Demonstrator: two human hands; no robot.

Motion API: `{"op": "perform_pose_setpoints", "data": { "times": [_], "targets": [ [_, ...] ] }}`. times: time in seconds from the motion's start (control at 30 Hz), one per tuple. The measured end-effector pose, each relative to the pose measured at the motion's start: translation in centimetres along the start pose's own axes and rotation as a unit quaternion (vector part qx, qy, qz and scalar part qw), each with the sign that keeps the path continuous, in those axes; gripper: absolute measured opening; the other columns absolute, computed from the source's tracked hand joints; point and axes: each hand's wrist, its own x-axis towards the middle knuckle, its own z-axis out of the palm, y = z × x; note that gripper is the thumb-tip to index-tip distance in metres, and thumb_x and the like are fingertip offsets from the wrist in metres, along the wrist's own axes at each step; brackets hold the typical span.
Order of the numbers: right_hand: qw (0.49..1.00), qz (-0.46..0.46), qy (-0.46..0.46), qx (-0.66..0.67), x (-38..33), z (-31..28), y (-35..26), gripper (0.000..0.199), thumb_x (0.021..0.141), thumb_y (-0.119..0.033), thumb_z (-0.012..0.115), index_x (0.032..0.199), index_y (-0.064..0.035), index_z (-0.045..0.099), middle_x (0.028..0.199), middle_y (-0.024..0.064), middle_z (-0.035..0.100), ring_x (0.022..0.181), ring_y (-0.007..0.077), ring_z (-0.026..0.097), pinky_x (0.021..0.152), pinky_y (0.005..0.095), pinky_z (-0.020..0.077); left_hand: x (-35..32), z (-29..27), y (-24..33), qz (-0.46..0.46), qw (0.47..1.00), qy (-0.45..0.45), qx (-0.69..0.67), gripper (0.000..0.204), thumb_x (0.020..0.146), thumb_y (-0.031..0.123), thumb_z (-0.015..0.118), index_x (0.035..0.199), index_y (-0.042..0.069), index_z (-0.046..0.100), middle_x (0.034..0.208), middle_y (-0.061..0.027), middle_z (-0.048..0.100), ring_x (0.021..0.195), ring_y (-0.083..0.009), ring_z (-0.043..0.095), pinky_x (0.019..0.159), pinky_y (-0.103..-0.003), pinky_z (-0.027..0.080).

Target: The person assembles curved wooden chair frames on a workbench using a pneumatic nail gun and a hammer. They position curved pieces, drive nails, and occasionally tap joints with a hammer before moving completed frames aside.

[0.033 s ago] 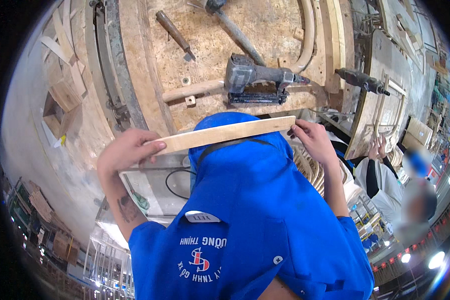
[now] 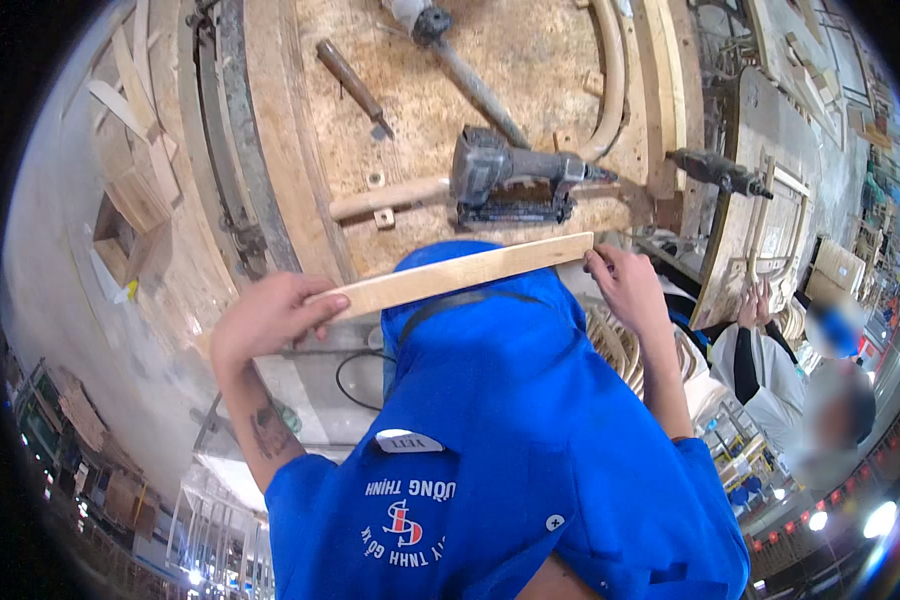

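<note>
Both hands hold a long, thin, pale wooden strip level in front of my blue shirt. My left hand grips its left end, with the thumb lying along the top. My right hand pinches its right end. The strip hangs just in front of the near edge of a chipboard workbench. A grey nail gun lies on the bench right behind the strip, next to a round wooden dowel.
Further back on the bench lie a dark-handled tool, a long-handled mallet and curved wooden rails. A power drill rests at the right. Wooden offcuts are piled at the left. Another person in white sleeves works at the right.
</note>
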Motion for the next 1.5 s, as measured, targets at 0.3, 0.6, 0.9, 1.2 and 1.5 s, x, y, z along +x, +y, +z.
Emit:
{"op": "perform_pose_setpoints", "data": {
  "times": [0.3, 0.6, 0.9, 1.2, 1.5],
  "targets": [
    [0.959, 0.028, -0.088, -0.269, 1.0, -3.0, -2.9, 0.074, 0.086, -0.072, 0.064, 0.085, 0.0012, 0.074, 0.076, 0.0243, 0.071, 0.078, 0.0421, 0.072, 0.073, 0.051, 0.0576, -1.5, 1.4, 4.4, 0.04, 0.981, 0.084, 0.168, 0.042, 0.101, 0.045, 0.057, 0.094, 0.007, 0.073, 0.073, -0.0142, 0.069, 0.076, -0.0361, 0.07, 0.069, -0.047, 0.053],
    [0.974, 0.004, 0.023, -0.227, 1.1, -2.3, -0.2, 0.075, 0.081, -0.076, 0.066, 0.082, -0.002, 0.076, 0.067, 0.0201, 0.068, 0.068, 0.0386, 0.071, 0.064, 0.0499, 0.0553, -0.6, 3.6, 3.9, 0.118, 0.958, 0.178, 0.191, 0.042, 0.101, 0.042, 0.06, 0.086, 0.004, 0.068, 0.067, -0.0134, 0.067, 0.066, -0.0343, 0.068, 0.063, -0.044, 0.051],
    [0.975, -0.05, 0.133, -0.173, 4.8, -2.0, -1.9, 0.072, 0.078, -0.076, 0.069, 0.076, -0.0039, 0.071, 0.066, 0.0188, 0.067, 0.068, 0.0384, 0.071, 0.062, 0.0479, 0.056, -1.1, 2.6, 3.7, -0.014, 0.991, 0.127, 0.043, 0.034, 0.103, 0.031, 0.061, 0.089, 0.001, 0.066, 0.063, -0.0088, 0.064, 0.054, -0.0205, 0.062, 0.055, -0.037, 0.046],
    [0.844, 0.046, 0.154, 0.511, 6.4, 1.8, -5.2, 0.061, 0.09, -0.049, 0.079, 0.118, 0.0024, 0.062, 0.107, 0.0101, 0.073, 0.096, 0.0175, 0.072, 0.075, 0.0304, 0.0541, -0.1, 1.1, -3.7, -0.026, 0.946, 0.028, -0.322, 0.032, 0.108, 0.03, 0.057, 0.104, -0.001, 0.063, 0.069, -0.0025, 0.06, 0.053, -0.0092, 0.055, 0.047, -0.024, 0.043],
    [0.613, -0.078, -0.056, 0.784, 7.8, 6.4, -15.2, 0.03, 0.113, -0.032, 0.042, 0.122, -0.0055, 0.05, 0.083, 0.0089, 0.061, 0.08, 0.0267, 0.071, 0.076, 0.0377, 0.0594, 2.1, 2.5, -2.1, 0.022, 0.989, -0.143, 0.013, 0.038, 0.108, 0.031, 0.055, 0.111, -0.003, 0.071, 0.097, -0.0102, 0.076, 0.087, -0.0222, 0.071, 0.083, -0.037, 0.055]
  ]
}}
